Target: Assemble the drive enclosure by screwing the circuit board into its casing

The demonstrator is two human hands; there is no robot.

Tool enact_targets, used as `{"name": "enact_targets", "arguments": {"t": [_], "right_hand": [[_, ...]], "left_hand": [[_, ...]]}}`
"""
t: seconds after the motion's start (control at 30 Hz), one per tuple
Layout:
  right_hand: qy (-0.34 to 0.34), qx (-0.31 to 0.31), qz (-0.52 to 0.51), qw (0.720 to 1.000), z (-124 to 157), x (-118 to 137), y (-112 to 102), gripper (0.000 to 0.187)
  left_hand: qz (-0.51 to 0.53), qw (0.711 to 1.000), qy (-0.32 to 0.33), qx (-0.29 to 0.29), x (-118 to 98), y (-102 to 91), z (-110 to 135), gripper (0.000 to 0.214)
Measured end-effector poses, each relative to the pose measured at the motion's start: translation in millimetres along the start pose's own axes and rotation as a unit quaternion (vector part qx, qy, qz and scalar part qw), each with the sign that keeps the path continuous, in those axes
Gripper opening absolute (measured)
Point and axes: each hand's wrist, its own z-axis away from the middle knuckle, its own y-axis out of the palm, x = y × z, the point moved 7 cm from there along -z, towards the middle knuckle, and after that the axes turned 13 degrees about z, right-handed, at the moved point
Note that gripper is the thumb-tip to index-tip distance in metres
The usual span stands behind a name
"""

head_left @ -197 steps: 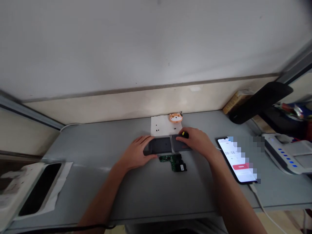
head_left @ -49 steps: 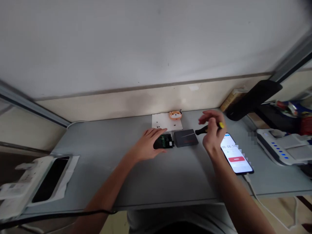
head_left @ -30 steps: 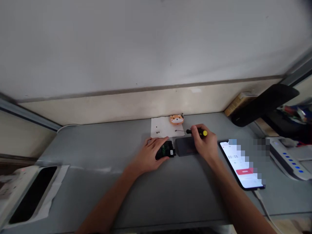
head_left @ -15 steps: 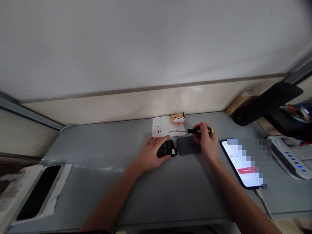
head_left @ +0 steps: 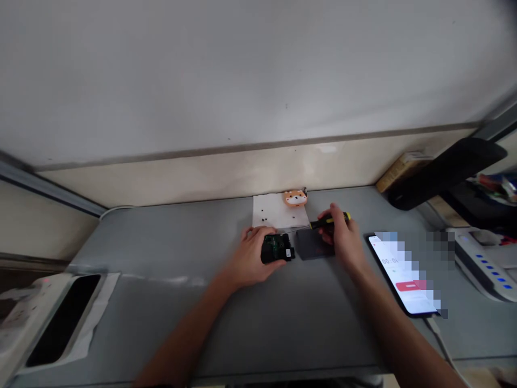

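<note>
My left hand [head_left: 253, 256] is closed around the left side of a small black device with a green circuit board [head_left: 278, 248], thumb at its near edge and fingers at its far edge. In my right hand [head_left: 342, 237] is a screwdriver [head_left: 331, 220] with a black and yellow handle. Its thin shaft points left, the tip at the device's far edge. Beneath the right hand lies a flat dark grey cover-like piece [head_left: 313, 245], partly hidden by the fingers. Just behind, several tiny dark screws rest on a white sheet of paper [head_left: 274, 207].
An orange animal-faced case [head_left: 296, 198] sits on the paper's far corner. To the right are a lit phone [head_left: 404, 280] with a cable, a power strip [head_left: 484, 264] and a black cylinder [head_left: 444, 172]. At left, a dark phone [head_left: 64, 318] lies beside a white box-like object [head_left: 36, 312].
The screwdriver has tilted, its tip dropping from above the paper to the device's far edge. My left hand's fingers have shifted, and more of the circuit board shows.
</note>
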Motion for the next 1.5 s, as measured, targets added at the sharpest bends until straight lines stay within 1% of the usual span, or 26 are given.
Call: {"name": "enact_targets", "arguments": {"t": [0.07, 0.2, 0.27, 0.33, 0.47, 0.6, 0.67, 0.73, 0.8, 0.9, 1.0, 1.03, 1.07, 1.13, 1.2, 1.3, 1.5], "right_hand": [[-0.001, 0.009, 0.012, 1.000, 4.1, 3.0, 2.1, 0.066], [-0.031, 0.024, 0.021, 0.999, 8.9, 7.8, 7.8, 0.068], [-0.048, 0.026, 0.019, 0.998, 9.7, 8.3, 9.6, 0.067], [-0.058, 0.024, 0.019, 0.998, 10.0, 8.2, 10.2, 0.066], [-0.096, 0.035, 0.039, 0.994, 12.1, 13.1, 11.1, 0.064], [-0.159, 0.050, 0.072, 0.983, 18.8, 25.0, 11.2, 0.060], [-0.206, 0.054, 0.089, 0.973, 24.3, 31.9, 11.4, 0.052], [-0.261, 0.038, 0.101, 0.959, 30.7, 38.0, 9.3, 0.039], [-0.314, 0.002, 0.106, 0.943, 37.3, 41.9, 5.1, 0.027], [-0.358, -0.032, 0.118, 0.926, 44.2, 41.5, 1.5, 0.024], [-0.365, -0.044, 0.128, 0.921, 46.6, 39.1, 0.6, 0.027], [-0.364, -0.053, 0.133, 0.921, 46.8, 38.9, 0.0, 0.027], [-0.361, -0.061, 0.140, 0.920, 46.6, 38.9, -0.3, 0.028], [-0.352, -0.070, 0.160, 0.919, 45.2, 39.0, 0.6, 0.029], [-0.344, -0.067, 0.180, 0.919, 42.9, 38.8, 3.1, 0.030], [-0.344, -0.052, 0.192, 0.918, 40.3, 37.7, 7.3, 0.031], [-0.357, -0.029, 0.192, 0.914, 39.9, 34.8, 12.1, 0.026]], "left_hand": [[-0.010, 0.999, 0.017, -0.025, -4.9, -3.1, 0.5, 0.051], [-0.025, 0.997, 0.046, -0.063, -9.3, -7.4, 0.8, 0.018], [-0.031, 0.995, 0.059, -0.072, -8.7, -9.1, 0.9, 0.013], [-0.043, 0.994, 0.072, -0.075, -7.7, -10.8, 1.3, 0.017], [-0.064, 0.993, 0.079, -0.059, -5.4, -11.2, 1.7, 0.020], [-0.075, 0.992, 0.080, -0.060, -5.0, -11.8, 1.7, 0.023], [-0.083, 0.991, 0.086, -0.062, -6.7, -11.9, 1.9, 0.025], [-0.090, 0.990, 0.088, -0.064, -8.9, -11.8, 2.4, 0.027], [-0.094, 0.990, 0.084, -0.059, -10.9, -10.5, 2.9, 0.027], [-0.089, 0.993, 0.075, -0.035, -12.7, -6.0, 3.7, 0.027], [-0.084, 0.994, 0.067, -0.018, -10.6, -3.2, 3.9, 0.026], [-0.087, 0.994, 0.060, -0.012, -8.3, -2.8, 3.8, 0.029], [-0.091, 0.994, 0.054, -0.004, -5.5, -2.2, 3.6, 0.036], [-0.101, 0.994, 0.045, 0.025, 0.2, 0.7, 3.4, 0.059], [-0.111, 0.991, 0.044, 0.060, 4.5, 5.1, 3.6, 0.071], [-0.121, 0.988, 0.043, 0.085, 7.8, 9.8, 3.8, 0.072], [-0.118, 0.989, 0.041, 0.081, 8.6, 10.7, 3.2, 0.070]]}}
